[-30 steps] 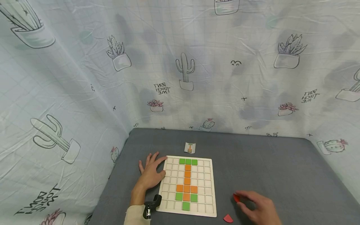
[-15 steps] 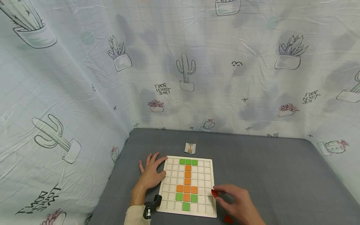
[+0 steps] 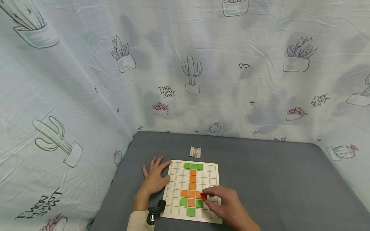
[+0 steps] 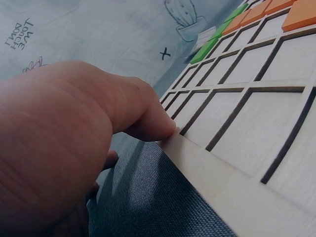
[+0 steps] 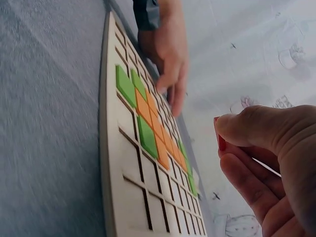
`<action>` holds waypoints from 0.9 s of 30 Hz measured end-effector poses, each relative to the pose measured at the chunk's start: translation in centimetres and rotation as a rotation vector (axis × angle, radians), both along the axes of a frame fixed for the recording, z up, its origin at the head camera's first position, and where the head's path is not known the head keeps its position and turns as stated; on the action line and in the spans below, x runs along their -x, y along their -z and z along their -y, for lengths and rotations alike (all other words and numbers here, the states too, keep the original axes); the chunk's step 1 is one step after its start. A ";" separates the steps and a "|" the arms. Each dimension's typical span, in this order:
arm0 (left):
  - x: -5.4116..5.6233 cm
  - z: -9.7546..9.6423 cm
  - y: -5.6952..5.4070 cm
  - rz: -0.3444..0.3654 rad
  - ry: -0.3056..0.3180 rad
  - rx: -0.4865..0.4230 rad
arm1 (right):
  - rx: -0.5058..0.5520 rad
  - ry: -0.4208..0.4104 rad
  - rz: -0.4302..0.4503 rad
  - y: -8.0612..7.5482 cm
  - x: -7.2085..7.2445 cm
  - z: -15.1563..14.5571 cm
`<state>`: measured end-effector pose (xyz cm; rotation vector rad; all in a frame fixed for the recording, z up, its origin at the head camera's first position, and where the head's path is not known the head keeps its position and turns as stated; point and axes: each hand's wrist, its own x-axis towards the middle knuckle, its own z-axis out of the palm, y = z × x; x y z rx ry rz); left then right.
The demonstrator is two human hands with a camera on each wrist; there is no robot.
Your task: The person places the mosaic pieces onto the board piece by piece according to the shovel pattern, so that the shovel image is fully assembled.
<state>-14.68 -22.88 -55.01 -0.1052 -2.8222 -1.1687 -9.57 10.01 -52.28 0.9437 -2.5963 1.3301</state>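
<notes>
A pale wooden grid board (image 3: 176,193) lies on the grey cloth. Its cells hold a column of orange tiles (image 3: 192,179) with a short crossbar, plus green tiles (image 3: 190,211) at the far and near ends. My left hand (image 3: 154,180) rests at the board's left edge, fingers spread and thumb touching the rim, as the left wrist view shows. Between thumb and fingertips my right hand (image 3: 226,203) pinches a red wedge-shaped piece (image 3: 204,196), held above the board near the crossbar's right end. In the right wrist view, the red piece (image 5: 220,138) appears edge-on.
Beyond the board's far edge lies a small printed card (image 3: 195,152) with a grid pattern. A dark wrist-camera mount (image 3: 156,211) sits by the board's near left corner. Cactus-print curtains (image 3: 190,73) stand behind and beside the grey table (image 3: 268,173).
My right hand has carried the red piece leftward from the table to over the board. A second red piece near the board's right corner is now hidden behind that arm. Left hand stays put.
</notes>
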 end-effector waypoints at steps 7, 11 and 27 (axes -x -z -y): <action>-0.1 0.2 0.0 0.008 -0.003 0.004 | 0.019 -0.103 -0.042 0.4 -0.4 1.7; -0.2 0.3 0.1 0.006 -0.001 0.006 | 0.038 -0.172 -0.122 0.9 -0.5 2.7; 0.0 0.2 0.0 0.005 0.004 0.004 | -0.064 -0.309 -0.105 2.1 -0.6 5.2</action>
